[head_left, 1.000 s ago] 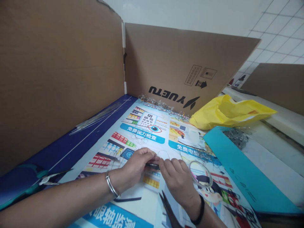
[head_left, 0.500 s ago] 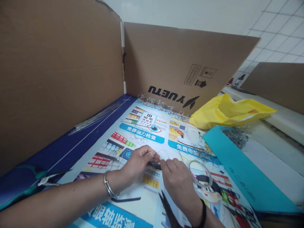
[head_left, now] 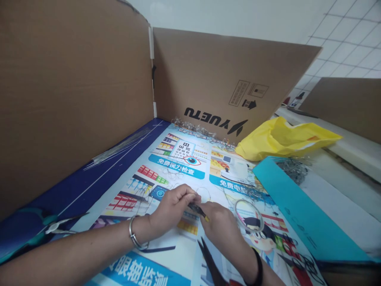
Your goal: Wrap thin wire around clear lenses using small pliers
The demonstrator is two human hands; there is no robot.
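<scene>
My left hand (head_left: pixel 175 203), with a silver bangle at the wrist, is closed in a pinch over the printed poster (head_left: pixel 166 238). A small dark piece with a yellowish tip (head_left: pixel 200 210) sticks out between the hands, below the left fingertips. My right hand (head_left: pixel 218 222), with a black band at the wrist, is closed beside it, its fingertips close to the left ones and mostly hidden. Thin wire loops (head_left: pixel 205 194) show just beyond the fingers. What the right fingers grip is too small to tell.
Dark scissors (head_left: pixel 210 260) lie below my right hand, teal-handled cutters (head_left: pixel 44 228) at the left. A coil of wire (head_left: pixel 250 215), a yellow bag (head_left: pixel 285 139) and a teal box (head_left: pixel 303 210) of wire pieces are rightward. Cardboard walls (head_left: pixel 232 79) stand behind.
My right hand has turned so its back faces up more and its fingers curl under. The dark piece has tilted, and its yellowish tip now shows. The view has shifted slightly.
</scene>
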